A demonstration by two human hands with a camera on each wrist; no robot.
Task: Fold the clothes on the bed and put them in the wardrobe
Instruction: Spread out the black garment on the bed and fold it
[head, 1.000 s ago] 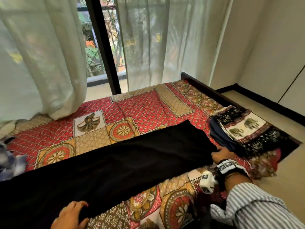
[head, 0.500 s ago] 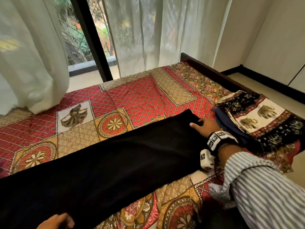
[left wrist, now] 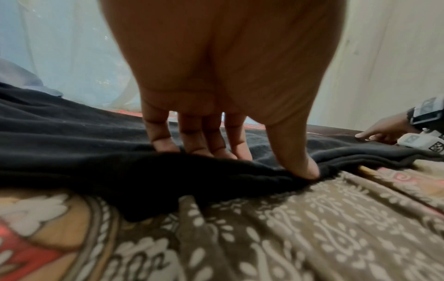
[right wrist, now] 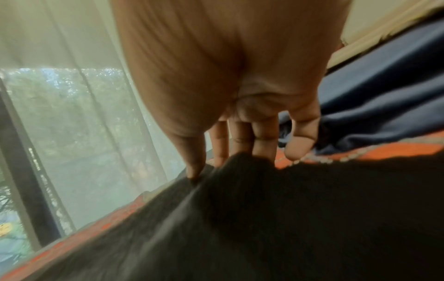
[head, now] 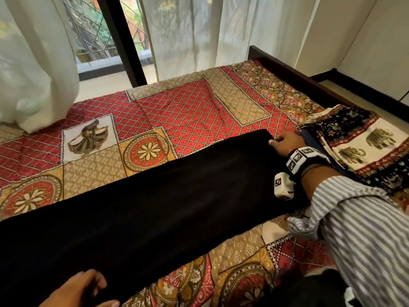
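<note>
A bed (head: 199, 111) with a red and gold patterned cover fills the view. A long black garment (head: 143, 209) lies flat across it from 8 to 2 o'clock, partly folded into a strip. At 3 o'clock sits a pile of folded clothes (head: 358, 147). The right hand (head: 285, 144) pinches the garment's far corner; the left hand (head: 81, 289) pinches its near edge at 7 o'clock. More folds likely remain; no wardrobe is visible.

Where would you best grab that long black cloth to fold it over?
Probably by its two far corners, from the ends: the black cloth lies flat as a long strip, the right hand pinches one far corner, and the left hand holds the near edge.
</note>
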